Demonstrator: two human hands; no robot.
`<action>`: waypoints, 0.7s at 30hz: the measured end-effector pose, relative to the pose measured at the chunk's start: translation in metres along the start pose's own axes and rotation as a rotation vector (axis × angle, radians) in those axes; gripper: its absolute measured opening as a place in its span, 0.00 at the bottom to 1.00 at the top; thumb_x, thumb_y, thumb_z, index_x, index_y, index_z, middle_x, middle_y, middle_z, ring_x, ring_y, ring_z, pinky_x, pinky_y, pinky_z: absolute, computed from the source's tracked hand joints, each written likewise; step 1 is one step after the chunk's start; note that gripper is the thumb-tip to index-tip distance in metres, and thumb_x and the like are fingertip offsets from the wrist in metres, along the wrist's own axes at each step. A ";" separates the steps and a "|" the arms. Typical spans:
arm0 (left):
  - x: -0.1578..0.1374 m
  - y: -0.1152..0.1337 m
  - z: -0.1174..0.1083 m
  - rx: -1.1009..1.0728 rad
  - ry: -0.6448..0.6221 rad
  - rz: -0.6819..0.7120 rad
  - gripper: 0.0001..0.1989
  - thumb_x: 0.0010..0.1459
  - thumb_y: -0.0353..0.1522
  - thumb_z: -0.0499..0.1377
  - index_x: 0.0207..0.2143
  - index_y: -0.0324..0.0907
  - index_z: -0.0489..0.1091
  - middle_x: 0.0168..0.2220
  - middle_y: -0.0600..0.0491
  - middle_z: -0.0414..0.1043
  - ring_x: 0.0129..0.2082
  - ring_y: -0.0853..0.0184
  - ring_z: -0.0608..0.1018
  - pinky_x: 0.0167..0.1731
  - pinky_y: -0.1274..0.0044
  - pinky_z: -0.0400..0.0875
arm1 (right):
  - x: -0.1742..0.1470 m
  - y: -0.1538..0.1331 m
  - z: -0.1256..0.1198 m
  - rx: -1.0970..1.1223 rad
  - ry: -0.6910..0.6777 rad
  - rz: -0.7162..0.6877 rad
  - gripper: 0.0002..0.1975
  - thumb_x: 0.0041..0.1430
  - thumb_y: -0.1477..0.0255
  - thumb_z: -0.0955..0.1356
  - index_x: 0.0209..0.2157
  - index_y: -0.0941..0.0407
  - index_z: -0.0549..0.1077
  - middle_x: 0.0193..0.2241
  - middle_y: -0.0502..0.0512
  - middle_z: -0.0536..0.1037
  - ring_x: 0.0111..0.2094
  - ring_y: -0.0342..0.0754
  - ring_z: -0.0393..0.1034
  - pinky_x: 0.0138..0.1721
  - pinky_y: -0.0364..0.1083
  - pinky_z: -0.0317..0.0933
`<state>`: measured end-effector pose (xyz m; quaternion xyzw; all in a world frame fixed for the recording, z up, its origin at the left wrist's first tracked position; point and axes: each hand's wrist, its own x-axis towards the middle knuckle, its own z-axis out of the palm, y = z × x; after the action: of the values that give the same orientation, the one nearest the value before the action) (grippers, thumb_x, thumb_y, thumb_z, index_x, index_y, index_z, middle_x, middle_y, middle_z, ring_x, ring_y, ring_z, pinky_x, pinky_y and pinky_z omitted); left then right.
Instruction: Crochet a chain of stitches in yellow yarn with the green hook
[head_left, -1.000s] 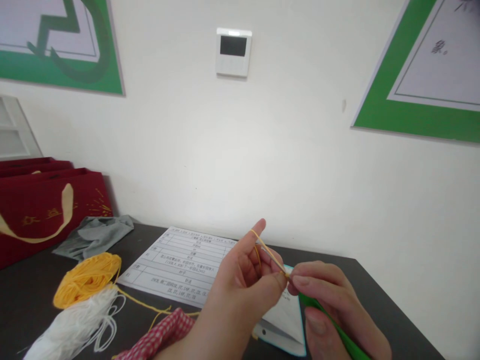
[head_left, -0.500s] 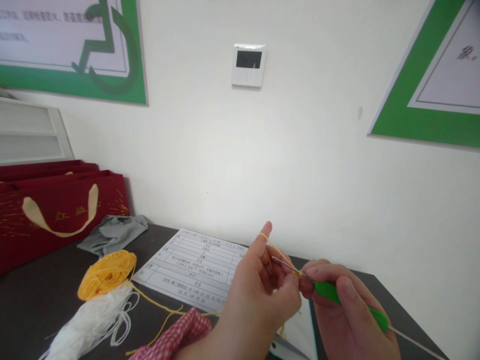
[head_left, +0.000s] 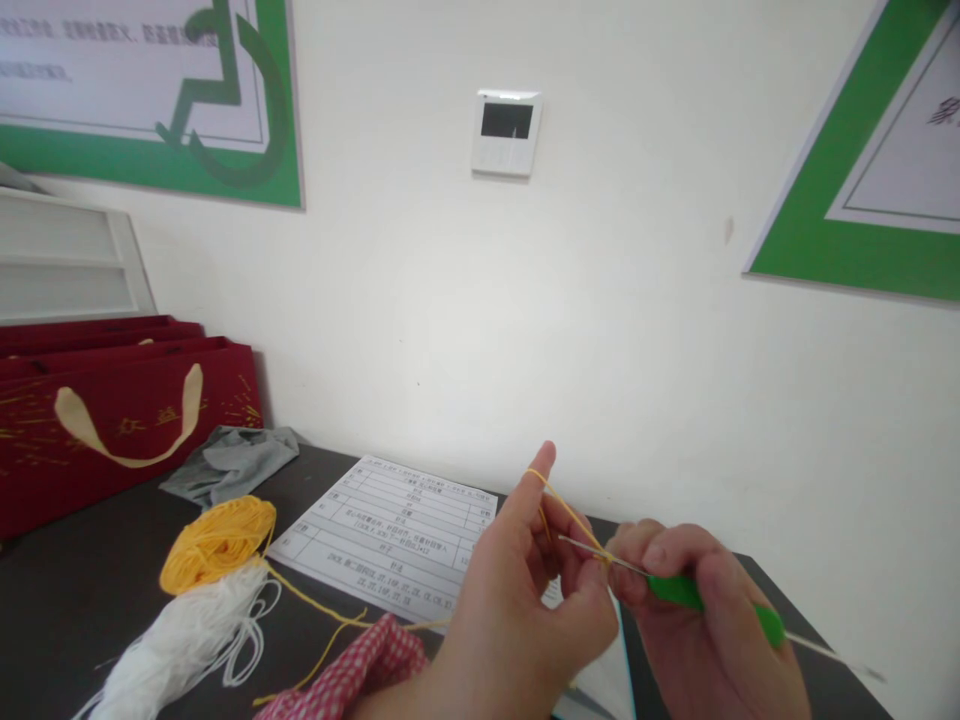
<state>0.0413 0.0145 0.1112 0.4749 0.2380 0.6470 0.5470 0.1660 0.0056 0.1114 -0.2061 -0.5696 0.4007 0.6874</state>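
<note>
My left hand (head_left: 536, 600) has its index finger raised with yellow yarn (head_left: 564, 503) looped over it. Its thumb and other fingers pinch the yarn near the work, most of which the hand hides. My right hand (head_left: 712, 610) grips the green handle of a crochet hook (head_left: 675, 592). The thin metal shaft points left and passes by the yarn at my left fingertips. From the yellow yarn ball (head_left: 219, 545) at the left, a strand runs across the table toward my left wrist. A white yarn skein (head_left: 187, 640) lies beside that ball.
A printed pattern sheet (head_left: 390, 540) lies on the dark table (head_left: 60, 600) behind my left hand. Red paper bags (head_left: 150, 420) and a grey cloth (head_left: 232, 465) sit at the left. Red checked fabric (head_left: 360, 670) is by my left forearm. The white wall rises behind.
Both hands have shifted slightly right in view, along with the whole scene. The hook has drawn a little to the right, and more of its metal shaft shows between my hands.
</note>
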 end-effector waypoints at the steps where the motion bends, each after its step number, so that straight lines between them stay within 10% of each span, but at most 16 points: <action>1: -0.001 0.003 0.001 -0.006 0.007 -0.016 0.38 0.48 0.21 0.61 0.64 0.40 0.60 0.29 0.59 0.69 0.26 0.74 0.72 0.28 0.80 0.67 | -0.003 0.002 0.000 -0.061 -0.028 -0.076 0.10 0.65 0.63 0.70 0.33 0.52 0.80 0.25 0.51 0.76 0.27 0.43 0.71 0.29 0.40 0.70; 9: -0.007 0.020 0.007 0.014 -0.006 -0.091 0.40 0.47 0.22 0.62 0.65 0.38 0.59 0.29 0.59 0.69 0.28 0.73 0.72 0.30 0.79 0.68 | -0.016 0.015 -0.002 -0.365 -0.001 -0.382 0.14 0.57 0.85 0.71 0.38 0.51 0.79 0.37 0.53 0.79 0.37 0.44 0.75 0.33 0.38 0.73; 21: -0.007 0.006 -0.001 0.114 -0.033 0.007 0.38 0.51 0.25 0.63 0.65 0.41 0.61 0.31 0.56 0.75 0.26 0.74 0.72 0.30 0.78 0.69 | -0.017 0.018 0.005 -0.136 0.250 -0.135 0.08 0.54 0.78 0.76 0.32 0.51 0.80 0.33 0.50 0.82 0.34 0.43 0.79 0.36 0.39 0.75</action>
<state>0.0367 0.0066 0.1130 0.5169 0.2635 0.6264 0.5206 0.1555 0.0022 0.0889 -0.2618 -0.5181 0.2854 0.7626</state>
